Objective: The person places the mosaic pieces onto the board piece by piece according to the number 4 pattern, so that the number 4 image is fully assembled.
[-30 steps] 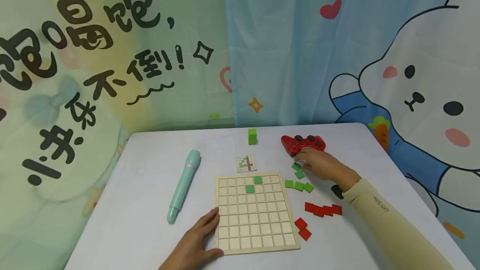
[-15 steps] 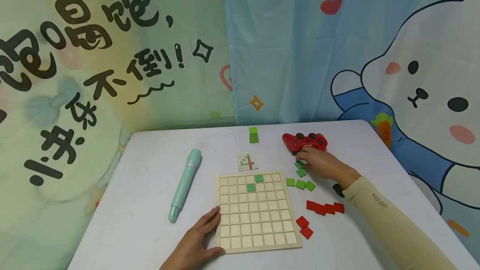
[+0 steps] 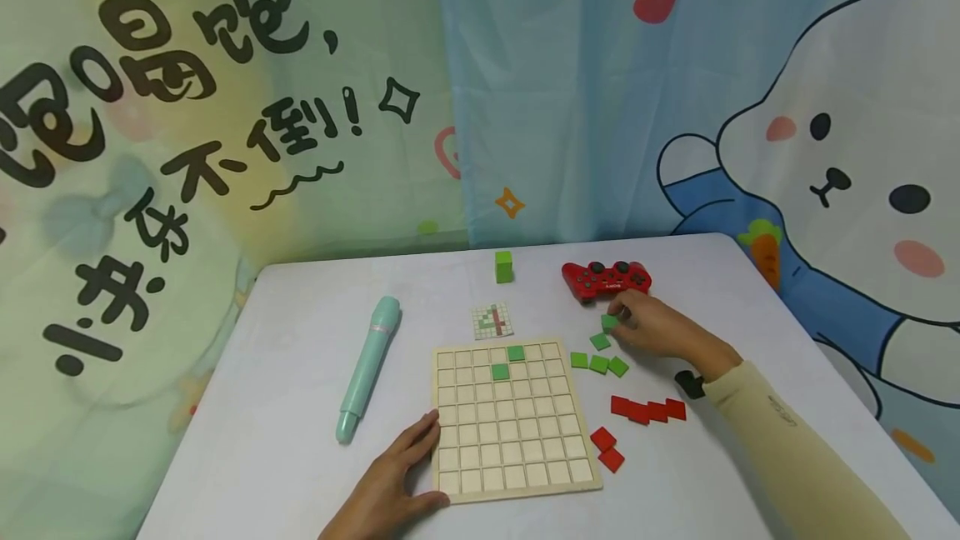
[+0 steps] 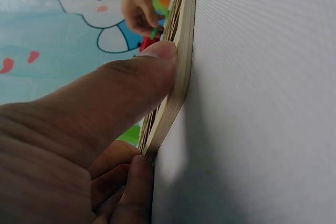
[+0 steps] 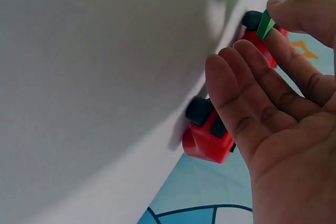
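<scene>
At the near left corner of a gridded wooden board [image 3: 510, 432], my left hand [image 3: 390, 477] rests its extended fingers against the left side and its thumb [image 4: 152, 69] on the corner. My right hand [image 3: 656, 327] pinches a green square tile [image 5: 266, 24] between thumb and index finger, its other fingers free. That tile [image 3: 608, 322] shows in the head view just in front of a red game controller [image 3: 606, 280]. Several loose green tiles [image 3: 598, 364] lie between the board and my right hand. Two green tiles [image 3: 500, 372] sit in the board's upper cells.
Red tiles [image 3: 637, 412] lie in a row right of the board, with two more red tiles [image 3: 602, 439] by its edge. A small pattern card [image 3: 492, 322] and a green block [image 3: 503, 267] stand beyond it. A mint-green stick-shaped object [image 3: 367, 369] lies left.
My right hand has moved slightly right and away from the controller, pinching the green tile, which now shows more plainly. My left hand has stayed on the board.
</scene>
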Demonstrator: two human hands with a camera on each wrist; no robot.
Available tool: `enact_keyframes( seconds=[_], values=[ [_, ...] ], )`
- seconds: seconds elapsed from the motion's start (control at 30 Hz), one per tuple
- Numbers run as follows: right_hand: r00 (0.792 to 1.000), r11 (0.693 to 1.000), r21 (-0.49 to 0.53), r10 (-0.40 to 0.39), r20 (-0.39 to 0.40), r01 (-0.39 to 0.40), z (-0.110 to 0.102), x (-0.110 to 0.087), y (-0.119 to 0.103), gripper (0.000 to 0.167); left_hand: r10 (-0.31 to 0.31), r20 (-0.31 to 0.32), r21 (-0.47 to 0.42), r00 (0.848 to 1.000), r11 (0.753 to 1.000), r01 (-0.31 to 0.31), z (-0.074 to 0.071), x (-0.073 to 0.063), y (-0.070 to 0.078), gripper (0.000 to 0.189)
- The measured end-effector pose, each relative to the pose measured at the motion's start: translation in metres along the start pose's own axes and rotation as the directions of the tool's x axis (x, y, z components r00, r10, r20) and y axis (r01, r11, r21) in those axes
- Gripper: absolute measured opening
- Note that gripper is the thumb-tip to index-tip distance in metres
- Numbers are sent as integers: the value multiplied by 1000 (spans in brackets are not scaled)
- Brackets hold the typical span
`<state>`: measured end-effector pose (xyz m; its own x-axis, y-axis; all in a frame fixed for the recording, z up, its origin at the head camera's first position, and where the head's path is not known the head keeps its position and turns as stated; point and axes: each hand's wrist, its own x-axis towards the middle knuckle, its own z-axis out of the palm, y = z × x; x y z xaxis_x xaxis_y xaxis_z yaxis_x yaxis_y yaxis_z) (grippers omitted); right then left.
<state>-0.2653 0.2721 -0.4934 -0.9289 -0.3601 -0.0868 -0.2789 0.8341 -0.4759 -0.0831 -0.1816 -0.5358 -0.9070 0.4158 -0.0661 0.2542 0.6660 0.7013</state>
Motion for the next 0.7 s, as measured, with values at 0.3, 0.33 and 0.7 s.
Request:
enact_keyframes(
  seconds=[0.3,0.33,0.7],
  values=[
    [997,987,153,-32,-65,42,7,-8,-18,30,8,-15,26,1000,1000,-8,0,1,0,97],
    [997,986,162,-33,-66,44,9,-8,-21,30,13,-19,30,1000,999,-12,0,1,0,97],
    [991,967,219,-121,-63,132,30,-4,-59,25,28,-19,34,999,999,-27,1,1,-1,97]
  ],
)
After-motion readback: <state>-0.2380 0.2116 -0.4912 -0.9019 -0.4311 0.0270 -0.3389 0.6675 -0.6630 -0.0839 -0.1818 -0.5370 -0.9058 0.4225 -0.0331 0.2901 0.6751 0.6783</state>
